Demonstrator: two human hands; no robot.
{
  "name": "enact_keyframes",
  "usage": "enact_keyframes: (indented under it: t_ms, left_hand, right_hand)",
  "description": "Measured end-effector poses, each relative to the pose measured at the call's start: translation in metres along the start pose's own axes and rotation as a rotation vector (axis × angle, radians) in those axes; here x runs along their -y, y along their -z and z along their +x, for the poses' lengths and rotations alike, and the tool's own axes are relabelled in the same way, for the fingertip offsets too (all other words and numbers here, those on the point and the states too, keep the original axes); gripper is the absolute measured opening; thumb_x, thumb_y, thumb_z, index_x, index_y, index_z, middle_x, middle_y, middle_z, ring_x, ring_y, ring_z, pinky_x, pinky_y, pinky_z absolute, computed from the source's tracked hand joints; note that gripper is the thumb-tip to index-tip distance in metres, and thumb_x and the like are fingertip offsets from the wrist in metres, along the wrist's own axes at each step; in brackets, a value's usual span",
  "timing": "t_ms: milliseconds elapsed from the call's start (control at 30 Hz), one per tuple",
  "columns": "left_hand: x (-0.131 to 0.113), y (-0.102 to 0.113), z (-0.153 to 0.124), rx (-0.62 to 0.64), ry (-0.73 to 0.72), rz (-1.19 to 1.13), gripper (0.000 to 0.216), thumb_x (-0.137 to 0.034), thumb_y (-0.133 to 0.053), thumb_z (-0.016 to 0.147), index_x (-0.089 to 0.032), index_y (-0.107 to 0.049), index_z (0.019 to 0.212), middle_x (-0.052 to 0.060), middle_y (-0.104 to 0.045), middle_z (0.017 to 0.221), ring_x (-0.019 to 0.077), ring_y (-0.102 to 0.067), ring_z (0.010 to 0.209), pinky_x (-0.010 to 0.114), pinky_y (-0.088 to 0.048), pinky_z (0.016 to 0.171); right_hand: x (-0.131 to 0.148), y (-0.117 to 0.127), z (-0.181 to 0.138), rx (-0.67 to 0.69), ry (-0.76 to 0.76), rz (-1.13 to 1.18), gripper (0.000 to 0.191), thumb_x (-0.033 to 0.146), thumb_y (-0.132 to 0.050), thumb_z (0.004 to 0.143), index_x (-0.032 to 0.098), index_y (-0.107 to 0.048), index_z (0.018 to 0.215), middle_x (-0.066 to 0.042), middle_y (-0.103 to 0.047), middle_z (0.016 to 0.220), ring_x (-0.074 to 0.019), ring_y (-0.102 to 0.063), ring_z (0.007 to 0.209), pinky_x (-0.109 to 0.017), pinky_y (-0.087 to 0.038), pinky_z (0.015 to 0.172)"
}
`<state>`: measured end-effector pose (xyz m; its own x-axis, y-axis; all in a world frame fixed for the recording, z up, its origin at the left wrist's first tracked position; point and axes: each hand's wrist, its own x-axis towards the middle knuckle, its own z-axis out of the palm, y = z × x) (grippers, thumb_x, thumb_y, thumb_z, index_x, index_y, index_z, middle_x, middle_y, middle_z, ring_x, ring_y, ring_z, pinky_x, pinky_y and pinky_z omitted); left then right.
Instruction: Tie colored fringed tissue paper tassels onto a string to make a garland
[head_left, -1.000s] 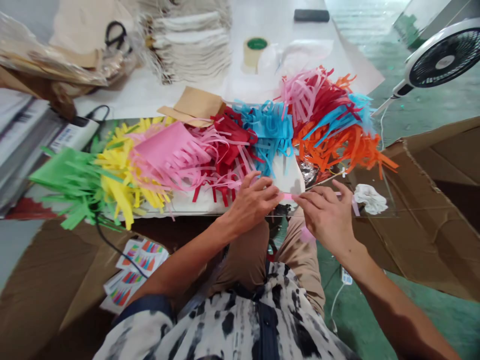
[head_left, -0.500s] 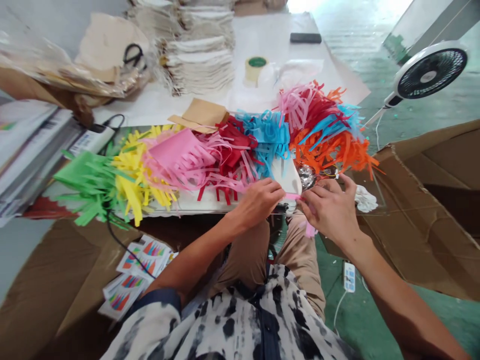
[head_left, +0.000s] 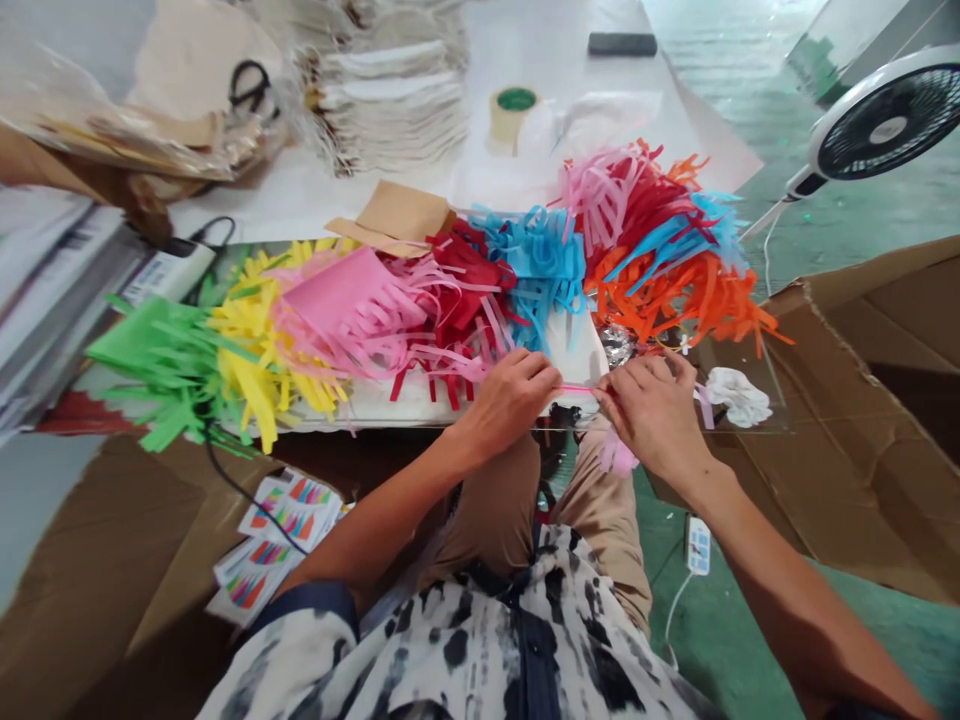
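Head view: left hand [head_left: 510, 400] and right hand [head_left: 652, 415] each pinch one end of a thin pink paper strip [head_left: 579, 388], stretched crosswise between them.

Paper and cardboard being shown
The pink strip [head_left: 579, 388] is being seen as thin matt paper, the cardboard [head_left: 862, 420] as rough and creased.

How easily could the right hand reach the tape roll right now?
Probably not easily: the right hand pinches a pink strip with the left hand, and the paper fringe heap lies between it and the tape roll.
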<state>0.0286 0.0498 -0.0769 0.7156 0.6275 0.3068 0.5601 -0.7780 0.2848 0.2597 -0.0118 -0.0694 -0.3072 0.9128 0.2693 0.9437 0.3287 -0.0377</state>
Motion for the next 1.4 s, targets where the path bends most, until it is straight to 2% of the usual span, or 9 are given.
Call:
enact_keyframes:
  t_ms: [233, 433, 567, 667, 867, 1067, 1167, 1233, 1400]
  left_hand:
    - [0.000, 0.012, 0.002, -0.013, 0.231, -0.115, 0.013, -0.031, -0.069, 0.097, -0.020, -0.074, 0.092, 0.006, -0.070, 0.106, 0.0244, -0.058, 0.104, 0.040, -0.042, 0.088]
    - [-0.003, 0.012, 0.004, -0.061, 0.375, -0.049, 0.004, -0.022, -0.072, 0.088, -0.019, -0.071, 0.091, 0.006, -0.070, 0.102, 0.0259, -0.057, 0.102, 0.041, -0.042, 0.086]
    - [0.000, 0.007, -0.002, -0.067, 0.162, -0.034, 0.021, -0.012, -0.062, 0.094, -0.022, -0.073, 0.110, 0.005, -0.074, 0.114, 0.0245, -0.059, 0.111, 0.042, -0.045, 0.093]
    - [-0.002, 0.006, -0.009, -0.018, -0.041, 0.050, 0.025, -0.012, -0.056, 0.099, -0.022, -0.074, 0.112, 0.006, -0.076, 0.112, 0.0247, -0.061, 0.112, 0.043, -0.046, 0.096]
    - [-0.021, 0.004, -0.035, -0.076, -0.135, 0.173, 0.031, -0.029, -0.060, 0.100, -0.014, -0.071, 0.124, 0.013, -0.075, 0.117, 0.0268, -0.066, 0.106, 0.044, -0.051, 0.092]
    - [-0.027, -0.005, -0.066, -0.244, -0.176, 0.214, 0.020, -0.017, -0.058, 0.103, -0.019, -0.074, 0.114, 0.007, -0.080, 0.110, 0.0177, -0.071, 0.091, 0.033, -0.053, 0.079]
    - [-0.033, 0.004, -0.069, -0.239, -0.096, 0.038, 0.022, -0.018, -0.058, 0.102, -0.022, -0.076, 0.115, 0.008, -0.081, 0.111, 0.0186, -0.074, 0.093, 0.033, -0.054, 0.080]
    - [-0.040, 0.016, -0.067, -0.260, 0.067, -0.209, 0.022, -0.023, -0.061, 0.102, -0.025, -0.079, 0.114, 0.008, -0.082, 0.110, 0.0202, -0.076, 0.094, 0.034, -0.056, 0.082]
    - [-0.053, 0.058, -0.056, -0.264, 0.652, -1.220, 0.036, -0.049, -0.077, 0.091, -0.023, -0.082, 0.116, 0.009, -0.083, 0.102, 0.0191, -0.076, 0.075, 0.030, -0.058, 0.069]
  right_hand:
    - [-0.003, 0.005, 0.010, 0.137, -0.048, 0.074, 0.024, 0.036, -0.052, 0.104, 0.019, -0.066, 0.093, -0.007, -0.073, 0.091, -0.0290, -0.057, 0.105, -0.050, -0.027, 0.106]
    - [0.000, 0.009, 0.009, 0.126, -0.123, 0.104, 0.022, 0.037, -0.055, 0.100, 0.021, -0.065, 0.088, -0.007, -0.072, 0.091, -0.0306, -0.056, 0.105, -0.049, -0.031, 0.099]
    - [-0.002, 0.005, -0.003, 0.021, -0.129, 0.108, 0.013, 0.028, -0.059, 0.098, 0.023, -0.069, 0.104, -0.006, -0.074, 0.100, -0.0289, -0.058, 0.107, -0.050, -0.033, 0.103]
    - [0.001, 0.002, -0.011, -0.096, -0.008, 0.067, 0.022, 0.019, -0.060, 0.097, 0.029, -0.072, 0.112, -0.001, -0.076, 0.107, -0.0273, -0.059, 0.114, -0.055, -0.026, 0.114]
    - [0.029, 0.005, -0.018, -0.182, 0.163, 0.034, 0.023, 0.023, -0.061, 0.099, 0.025, -0.072, 0.119, -0.003, -0.078, 0.110, -0.0276, -0.063, 0.114, -0.058, -0.023, 0.121]
    - [0.051, 0.009, -0.024, -0.187, 0.198, -0.001, 0.014, 0.026, -0.064, 0.101, 0.021, -0.074, 0.110, -0.006, -0.079, 0.105, -0.0246, -0.065, 0.104, -0.049, -0.035, 0.106]
    - [0.056, 0.015, -0.022, -0.222, 0.227, -0.035, 0.017, 0.017, -0.062, 0.101, 0.024, -0.075, 0.110, -0.003, -0.080, 0.100, -0.0206, -0.065, 0.100, -0.043, -0.036, 0.094]
    - [0.057, 0.023, -0.018, -0.259, 0.220, -0.052, 0.020, 0.017, -0.063, 0.101, 0.027, -0.075, 0.113, -0.002, -0.080, 0.102, -0.0198, -0.066, 0.103, -0.042, -0.036, 0.093]
    - [0.062, 0.049, -0.001, -0.412, 0.189, -0.051, 0.024, 0.020, -0.069, 0.097, 0.036, -0.076, 0.112, 0.002, -0.081, 0.100, -0.0195, -0.069, 0.102, -0.042, -0.035, 0.092]
